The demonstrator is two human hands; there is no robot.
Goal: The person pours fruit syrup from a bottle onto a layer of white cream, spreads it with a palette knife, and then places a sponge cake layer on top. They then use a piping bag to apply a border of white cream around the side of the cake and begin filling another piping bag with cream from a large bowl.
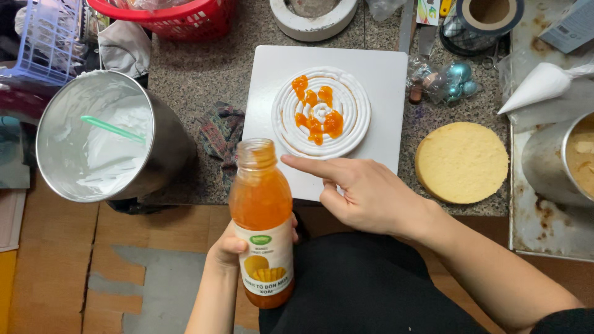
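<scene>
Bottle [262, 222] of orange fruit sauce is held upright in the left hand [230, 247], fingers wrapped round the labelled lower half, mouth open at the top with no cap seen. It is kept off the bench [204, 74] edge, over the lap, long axis near vertical. Right hand [365, 195] is laid empty at the near edge of the white board [383, 80], index finger stretched left toward the bottle neck, nearly touching. Round cream-covered cake [322, 111] with orange sauce blobs sits on the board, just beyond and right of the bottle mouth. Left of it stands a steel bowl [105, 136] with cream and a green spatula [112, 128]; a plain sponge round [461, 162] lies right. Open room only between board and bowl, where a cloth [219, 133] lies.
</scene>
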